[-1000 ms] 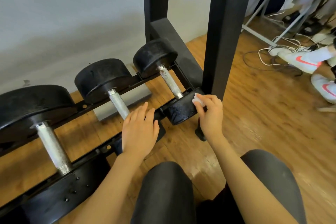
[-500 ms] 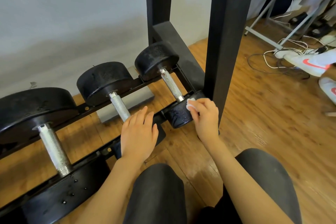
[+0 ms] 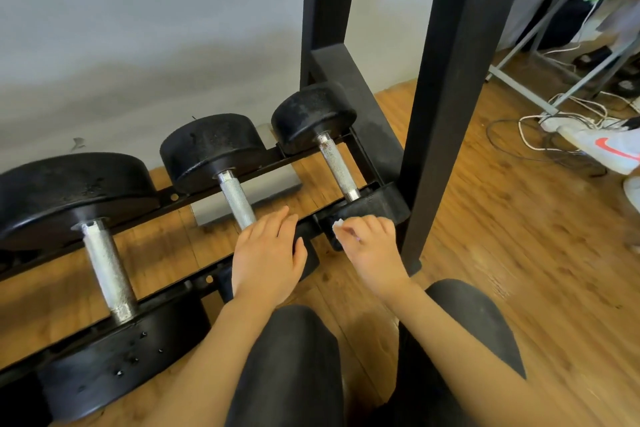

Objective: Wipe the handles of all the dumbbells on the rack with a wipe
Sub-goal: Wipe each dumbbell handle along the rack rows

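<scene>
Three black dumbbells with knurled steel handles lie across the low rails of a black rack (image 3: 166, 199): a large one at the left (image 3: 107, 274), a middle one (image 3: 239, 204) and a small one at the right (image 3: 337, 168). My left hand (image 3: 268, 253) lies flat, fingers together, over the near head of the middle dumbbell and hides it. My right hand (image 3: 367, 246) pinches a small white wipe (image 3: 337, 224) against the near head of the small dumbbell, just below its handle.
A thick black rack upright (image 3: 440, 97) rises just right of my right hand. My knees in dark trousers fill the bottom. On the wooden floor at the right lie cables (image 3: 540, 121) and white shoes (image 3: 602, 146). A grey wall stands behind the rack.
My right hand with the wipe has slid left along the small dumbbell's near head, away from the upright. The left hand has stayed on the middle dumbbell. The view has shifted slightly.
</scene>
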A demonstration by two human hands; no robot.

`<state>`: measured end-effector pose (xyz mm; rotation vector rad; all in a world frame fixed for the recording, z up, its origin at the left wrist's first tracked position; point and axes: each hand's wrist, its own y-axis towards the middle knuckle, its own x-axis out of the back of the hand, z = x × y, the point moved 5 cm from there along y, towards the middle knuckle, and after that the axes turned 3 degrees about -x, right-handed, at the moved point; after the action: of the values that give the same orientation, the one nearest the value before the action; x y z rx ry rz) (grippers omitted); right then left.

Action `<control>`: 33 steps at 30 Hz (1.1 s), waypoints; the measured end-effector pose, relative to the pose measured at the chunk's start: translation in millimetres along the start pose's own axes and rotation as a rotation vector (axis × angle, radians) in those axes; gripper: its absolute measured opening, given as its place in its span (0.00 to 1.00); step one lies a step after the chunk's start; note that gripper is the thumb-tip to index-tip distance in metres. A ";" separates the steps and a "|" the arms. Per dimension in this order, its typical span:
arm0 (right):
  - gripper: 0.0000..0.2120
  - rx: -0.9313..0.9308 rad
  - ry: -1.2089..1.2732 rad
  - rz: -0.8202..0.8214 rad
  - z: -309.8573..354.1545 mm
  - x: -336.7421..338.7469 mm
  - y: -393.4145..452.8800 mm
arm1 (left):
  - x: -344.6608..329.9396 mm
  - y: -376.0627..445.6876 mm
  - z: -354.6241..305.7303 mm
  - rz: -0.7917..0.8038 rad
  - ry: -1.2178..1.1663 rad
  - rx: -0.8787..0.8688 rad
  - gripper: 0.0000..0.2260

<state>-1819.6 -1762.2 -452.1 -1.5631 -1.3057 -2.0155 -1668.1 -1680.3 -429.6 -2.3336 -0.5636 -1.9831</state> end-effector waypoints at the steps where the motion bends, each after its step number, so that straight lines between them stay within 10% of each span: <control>1: 0.22 0.066 -0.035 0.041 4.0 -2.3 4.7 | 0.8 -0.3 0.1 -0.006 0.000 0.002 0.18; 24: 0.14 0.316 0.089 0.101 -27.0 -6.1 8.5 | 1.4 -5.1 5.0 -0.076 -0.080 0.059 0.16; 33: 0.11 -0.050 0.579 -0.018 -0.5 4.1 27.4 | -1.7 -30.6 12.5 -0.292 -0.168 0.298 0.16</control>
<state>-1802.8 -1776.6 -435.3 -0.8701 -1.0405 -2.2814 -1665.3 -1649.0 -439.9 -2.3479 -1.1818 -1.6587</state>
